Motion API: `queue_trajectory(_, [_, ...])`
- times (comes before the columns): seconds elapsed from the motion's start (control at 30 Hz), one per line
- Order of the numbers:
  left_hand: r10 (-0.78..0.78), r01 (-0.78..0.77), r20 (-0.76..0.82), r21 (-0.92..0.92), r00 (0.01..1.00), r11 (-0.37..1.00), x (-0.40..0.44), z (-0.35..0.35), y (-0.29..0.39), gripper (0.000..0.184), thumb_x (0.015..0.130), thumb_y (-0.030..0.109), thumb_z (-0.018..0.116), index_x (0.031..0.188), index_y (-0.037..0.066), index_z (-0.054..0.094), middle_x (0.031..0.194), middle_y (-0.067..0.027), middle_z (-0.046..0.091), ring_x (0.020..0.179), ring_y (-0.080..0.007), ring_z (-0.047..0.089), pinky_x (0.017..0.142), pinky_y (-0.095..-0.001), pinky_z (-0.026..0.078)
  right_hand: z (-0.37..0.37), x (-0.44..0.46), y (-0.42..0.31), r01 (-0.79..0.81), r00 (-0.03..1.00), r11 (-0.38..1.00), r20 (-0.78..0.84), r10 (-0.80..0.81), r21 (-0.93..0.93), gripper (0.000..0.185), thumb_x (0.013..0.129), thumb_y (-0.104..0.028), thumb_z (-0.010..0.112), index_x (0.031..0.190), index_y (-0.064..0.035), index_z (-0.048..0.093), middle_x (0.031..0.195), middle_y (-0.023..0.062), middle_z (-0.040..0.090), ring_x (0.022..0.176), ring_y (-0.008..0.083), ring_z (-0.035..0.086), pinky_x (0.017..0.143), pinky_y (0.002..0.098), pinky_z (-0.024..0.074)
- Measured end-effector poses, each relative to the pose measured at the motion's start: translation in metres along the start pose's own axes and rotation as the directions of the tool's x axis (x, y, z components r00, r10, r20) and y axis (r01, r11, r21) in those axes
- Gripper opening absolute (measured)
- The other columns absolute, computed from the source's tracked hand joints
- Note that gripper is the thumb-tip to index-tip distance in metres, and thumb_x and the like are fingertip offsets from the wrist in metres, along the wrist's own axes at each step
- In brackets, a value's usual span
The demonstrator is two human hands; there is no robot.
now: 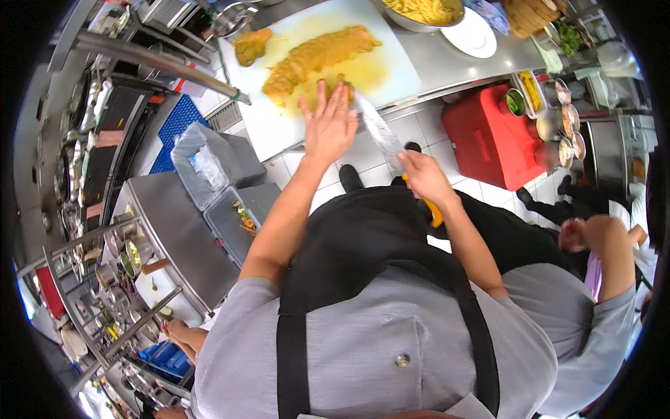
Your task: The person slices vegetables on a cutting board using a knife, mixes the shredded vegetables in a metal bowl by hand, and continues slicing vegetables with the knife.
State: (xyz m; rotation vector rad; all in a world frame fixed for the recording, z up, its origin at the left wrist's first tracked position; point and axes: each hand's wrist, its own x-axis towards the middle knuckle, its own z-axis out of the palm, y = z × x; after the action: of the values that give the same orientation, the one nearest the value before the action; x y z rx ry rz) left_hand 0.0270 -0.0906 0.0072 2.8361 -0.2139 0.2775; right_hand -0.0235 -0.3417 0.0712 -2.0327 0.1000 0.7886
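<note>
While the right grip (427, 176) is clenched around the yellow handle (435, 214) of a knife (380, 135), the left grip (329, 131) is laid out with its fingers extended and spread, closed around nothing, its fingertips at the near side of the yellow food (317, 57) on a white board (399, 52). Whether those fingertips press on the food or on the board beneath cannot be told. The blade slants far and left from the right grip, its tip just beside the left fingers at the near edge of the board, while the handle's end points near, toward the black apron (363, 244). Most of the food lies as an overlapping row of slices, running from the middle left of the board to its far right, with yellow liquid spread around it. A separate lump (252, 47) sits at the far left of the board. Beyond the board's right side, on the steel table (447, 66), stand a bowl (424, 26) of yellow food and, just beside it, a white plate (480, 36). A red box (481, 143) stands lower down on the right, and a grey bin (241, 162) on the left.
</note>
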Motion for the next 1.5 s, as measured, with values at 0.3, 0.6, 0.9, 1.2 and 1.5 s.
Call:
queue_trajectory(0.3, [-0.354,0.344,-0.267,-0.087,0.896,0.935,-0.026,-0.014,-0.042,0.061,0.107,0.035,0.041,0.154,-0.004,0.046,0.164,-0.0185,0.042,0.158,-0.0417,0.024,0.122,-0.0728,0.001,0.023,0.027,-0.095,0.183,0.966,0.946,0.227,-0.123,-0.266,0.051,0.111,-0.037,0.044,0.09,0.0051,0.063,0.062,0.0202,0.061,0.046,0.0308,0.062,0.057,0.0452,0.0536])
queue_trajectory(0.6, [-0.465,0.468,-0.181,-0.032,0.866,0.883,-0.013,-0.003,-0.061,0.061,0.107,0.032,0.039,0.154,-0.007,0.044,0.163,-0.0224,0.041,0.157,-0.0427,0.025,0.123,-0.0703,0.004,0.004,0.031,-0.091,0.128,0.982,0.953,0.17,-0.083,-0.274,0.05,0.111,-0.04,0.046,0.095,0.0042,0.064,0.061,0.0118,0.059,0.042,0.0215,0.057,0.047,0.0382,0.0484])
queue_trajectory(0.9, [-0.127,0.117,-0.096,-0.1,0.987,0.988,0.004,0.013,-0.026,0.059,0.102,0.023,0.048,0.153,-0.005,0.046,0.163,-0.0209,0.042,0.156,-0.0345,0.031,0.127,-0.0616,0.013,0.014,0.043,-0.003,-0.101,0.994,0.953,0.063,0.086,0.286,0.047,0.111,-0.043,0.05,0.099,0.0012,0.063,0.061,0.0079,0.057,0.041,0.0167,0.052,0.038,0.0329,0.0423])
queue_trajectory(1.2, [-0.068,0.057,-0.078,-0.136,0.995,0.989,-0.002,0.011,-0.038,0.058,0.1,0.019,0.049,0.153,-0.004,0.046,0.161,-0.0195,0.045,0.154,-0.0351,0.036,0.128,-0.0584,0.017,0.03,0.045,0.004,-0.093,0.995,0.961,0.054,0.082,0.262,0.048,0.111,-0.041,0.048,0.1,0.0028,0.061,0.062,0.0086,0.057,0.041,0.0164,0.054,0.041,0.034,0.0454])
queue_trajectory(1.5, [0.012,-0.013,-0.011,-0.044,1.0,0.999,0.013,0.007,-0.041,0.057,0.104,0.025,0.048,0.158,0.004,0.043,0.166,-0.011,0.04,0.156,-0.0342,0.031,0.128,-0.0596,0.015,0.036,0.053,0.01,-0.044,0.997,0.955,0.073,0.024,0.293,0.044,0.111,-0.042,0.049,0.109,-0.0013,0.066,0.062,0.0095,0.058,0.042,0.0176,0.055,0.04,0.0351,0.0448])
